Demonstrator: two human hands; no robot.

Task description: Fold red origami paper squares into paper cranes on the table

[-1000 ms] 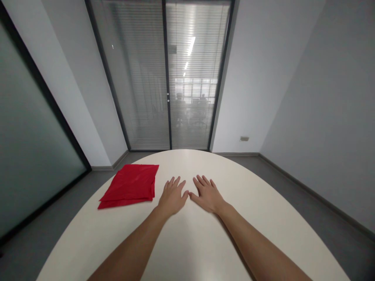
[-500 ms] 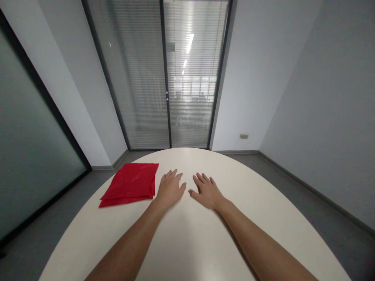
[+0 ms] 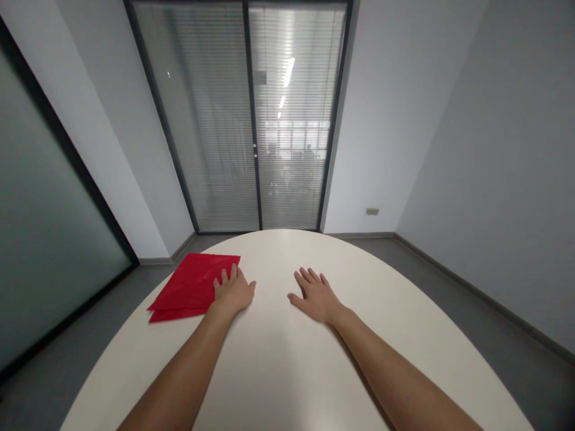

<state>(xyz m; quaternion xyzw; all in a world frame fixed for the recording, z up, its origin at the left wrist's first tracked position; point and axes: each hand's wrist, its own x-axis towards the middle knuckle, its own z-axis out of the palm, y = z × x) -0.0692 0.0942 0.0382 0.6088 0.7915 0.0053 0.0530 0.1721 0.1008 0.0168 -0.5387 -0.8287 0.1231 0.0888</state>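
A folded red sheet (image 3: 188,281), thin and slightly creased, lies in layers on the left side of the white table (image 3: 287,365); whether it is cloth or plastic I cannot tell. Over its right edge rests my left hand (image 3: 233,291), fingers spread on the red surface and thumb out to the right above the tabletop. It grips nothing. My right hand (image 3: 317,296) lies palm down on the table to the right of the middle, fingers apart, with nothing in it. Part of the sheet's right edge is hidden under my left hand.
The table's rounded far edge faces a glass door (image 3: 287,179) with blinds and a dark frame. At the left stands a frosted glass panel (image 3: 49,239). A plain wall (image 3: 494,179) rises at the right, and grey floor shows around the table.
My left hand has moved left, from bare table beside the red sheet onto its right edge. My right hand stays where it was. The view has shifted slightly.
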